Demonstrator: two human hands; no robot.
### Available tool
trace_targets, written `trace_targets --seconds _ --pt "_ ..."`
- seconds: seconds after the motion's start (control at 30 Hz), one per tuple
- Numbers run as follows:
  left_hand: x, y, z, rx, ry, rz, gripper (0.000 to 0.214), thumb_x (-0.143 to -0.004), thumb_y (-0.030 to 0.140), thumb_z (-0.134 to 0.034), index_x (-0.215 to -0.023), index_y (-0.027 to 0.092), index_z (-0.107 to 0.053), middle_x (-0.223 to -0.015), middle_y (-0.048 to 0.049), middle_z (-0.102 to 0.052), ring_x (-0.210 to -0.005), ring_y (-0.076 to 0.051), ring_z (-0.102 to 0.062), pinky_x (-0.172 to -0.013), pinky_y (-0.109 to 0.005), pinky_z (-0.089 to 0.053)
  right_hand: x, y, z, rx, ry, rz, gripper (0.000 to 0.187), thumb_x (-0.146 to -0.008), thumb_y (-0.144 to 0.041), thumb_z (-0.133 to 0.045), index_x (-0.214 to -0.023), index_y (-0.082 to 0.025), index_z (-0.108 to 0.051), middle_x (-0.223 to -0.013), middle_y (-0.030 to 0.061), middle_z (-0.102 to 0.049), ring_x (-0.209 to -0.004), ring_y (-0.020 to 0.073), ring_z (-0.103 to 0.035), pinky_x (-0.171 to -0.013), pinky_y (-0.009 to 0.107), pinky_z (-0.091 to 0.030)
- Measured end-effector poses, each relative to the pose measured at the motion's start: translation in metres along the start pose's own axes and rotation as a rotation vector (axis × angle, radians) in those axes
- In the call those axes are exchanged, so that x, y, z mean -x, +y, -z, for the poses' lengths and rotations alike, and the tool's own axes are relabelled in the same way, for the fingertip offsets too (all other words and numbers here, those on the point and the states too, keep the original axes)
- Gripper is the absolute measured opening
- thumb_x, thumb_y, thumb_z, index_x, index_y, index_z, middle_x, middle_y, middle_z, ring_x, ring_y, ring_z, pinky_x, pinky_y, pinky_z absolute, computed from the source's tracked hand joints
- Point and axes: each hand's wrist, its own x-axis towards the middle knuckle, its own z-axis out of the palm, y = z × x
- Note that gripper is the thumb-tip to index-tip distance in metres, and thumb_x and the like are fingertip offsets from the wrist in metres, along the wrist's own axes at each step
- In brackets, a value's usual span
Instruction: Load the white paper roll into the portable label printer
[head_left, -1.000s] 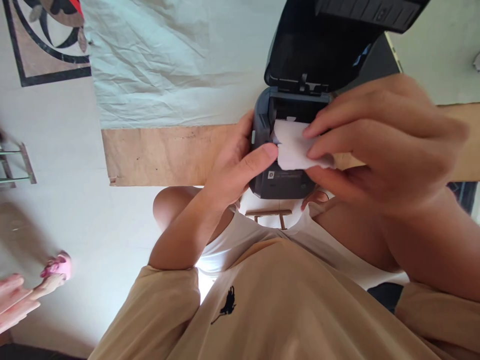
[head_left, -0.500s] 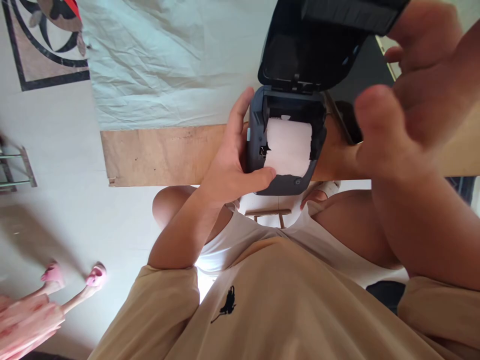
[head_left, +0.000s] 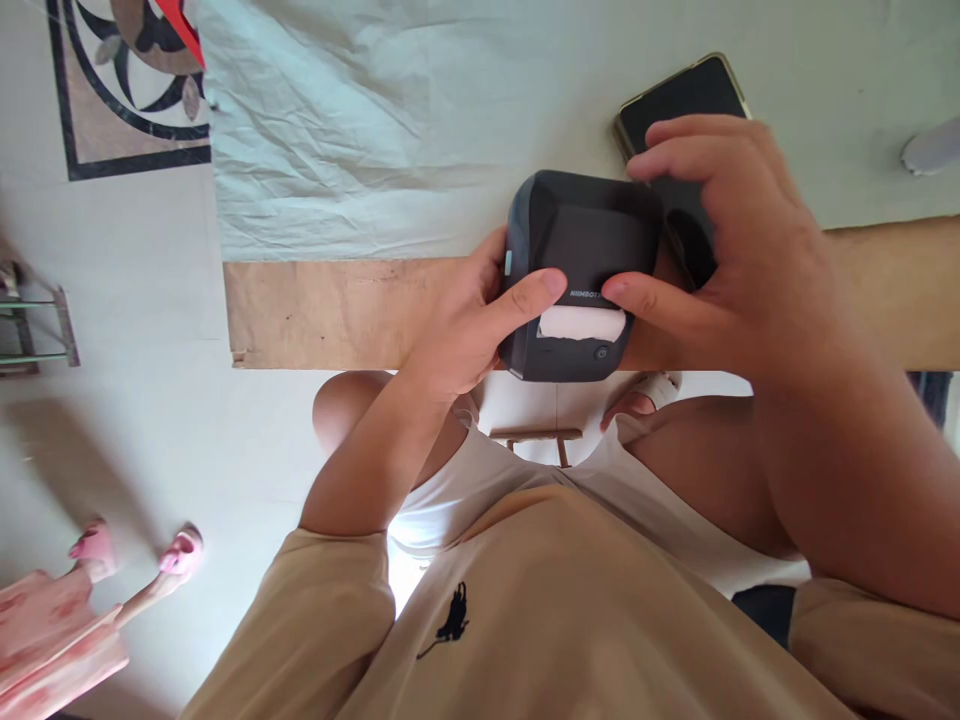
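Observation:
A small dark grey label printer (head_left: 581, 250) sits at the near edge of the table, its lid down. A strip of white paper (head_left: 581, 322) sticks out of its front slot. My left hand (head_left: 469, 325) wraps the printer's left side, thumb pressed on the lid just above the paper. My right hand (head_left: 731, 250) grips the right side, thumb on the lid and fingers curled over the back corner. A black phone (head_left: 679, 95) lies flat on the table just behind the printer, partly under my right fingers.
A wrinkled white sheet (head_left: 360, 140) covers the table, with the bare wooden edge (head_left: 330, 315) towards me. A small person in pink clothes and pink shoes (head_left: 90, 590) stands on the floor at lower left. A metal frame (head_left: 37, 325) is at far left.
The printer's lid was up with the paper roll showing; now it is closed over the roll. My right hand came down from the lid onto the printer. The phone behind is now visible.

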Motion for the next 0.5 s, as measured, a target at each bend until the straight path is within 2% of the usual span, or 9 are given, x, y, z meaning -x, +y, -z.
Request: trace_targets --seconds 0.07,0.13,0.2,0.3,0.4,0.5 --pt "0.005 -0.002 -0.003 -0.003 0.001 -0.002 0.053 -0.084 0.053 -0.062 -0.131 0.031 -0.055 -0.112 -0.0026 -0.07 -0.132 -0.029 -0.06 -0.103 -0.041 -0.058 0.0 0.002 0.0 -0.018 -0.004 -0.024 0.069 -0.084 -0.078 -0.041 -0.135 -0.032 -0.036 -0.144 -0.0038 -0.035 -0.142 0.013 -0.039 -0.114 0.048 -0.046" --pt "0.009 -0.004 -0.005 -0.034 -0.073 -0.047 0.04 -0.085 0.046 -0.063 -0.12 0.026 -0.062 -0.11 -0.0029 -0.07 -0.133 -0.029 -0.059 -0.105 -0.04 -0.056 0.001 0.004 -0.001 0.004 0.008 0.001 0.069 -0.085 -0.077 -0.038 -0.135 -0.029 -0.037 -0.141 -0.0017 -0.038 -0.14 0.0109 -0.041 -0.116 0.044 -0.045" --pt "0.01 -0.006 -0.006 -0.065 -0.16 -0.106 0.03 -0.089 0.039 -0.058 -0.114 0.023 -0.064 -0.11 -0.0036 -0.071 -0.134 -0.027 -0.059 -0.108 -0.039 -0.054 0.003 0.004 -0.003 0.046 0.017 0.021 0.063 -0.089 -0.072 -0.035 -0.136 -0.029 -0.037 -0.139 -0.001 -0.041 -0.135 0.0089 -0.044 -0.114 0.041 -0.045" --pt "0.007 -0.006 -0.002 -0.069 -0.221 -0.109 0.034 -0.095 0.043 -0.047 -0.113 0.021 -0.065 -0.11 -0.0045 -0.072 -0.128 -0.023 -0.063 -0.108 -0.035 -0.054 0.005 0.003 -0.006 0.079 0.009 0.04 0.058 -0.094 -0.066 -0.028 -0.139 -0.03 -0.033 -0.14 -0.0021 -0.04 -0.133 0.0094 -0.045 -0.112 0.042 -0.043" --pt "0.002 -0.007 0.005 -0.068 -0.242 -0.072 0.044 -0.094 0.053 -0.046 -0.108 0.018 -0.068 -0.104 -0.0038 -0.074 -0.111 -0.019 -0.07 -0.096 -0.027 -0.059 0.006 0.002 -0.006 0.08 0.023 0.081 0.057 -0.094 -0.063 -0.029 -0.138 -0.026 -0.035 -0.143 -0.0027 -0.038 -0.137 0.0094 -0.042 -0.113 0.039 -0.044" --pt "-0.001 -0.008 0.011 -0.076 -0.228 -0.082 0.05 -0.093 0.058 -0.044 -0.102 0.016 -0.07 -0.089 -0.0034 -0.075 -0.086 -0.015 -0.074 -0.071 -0.022 -0.06 0.006 0.002 -0.003 0.077 0.06 0.138 0.058 -0.091 -0.062 -0.04 -0.133 -0.022 -0.038 -0.139 -0.0011 -0.041 -0.134 0.0069 -0.044 -0.113 0.03 -0.047"
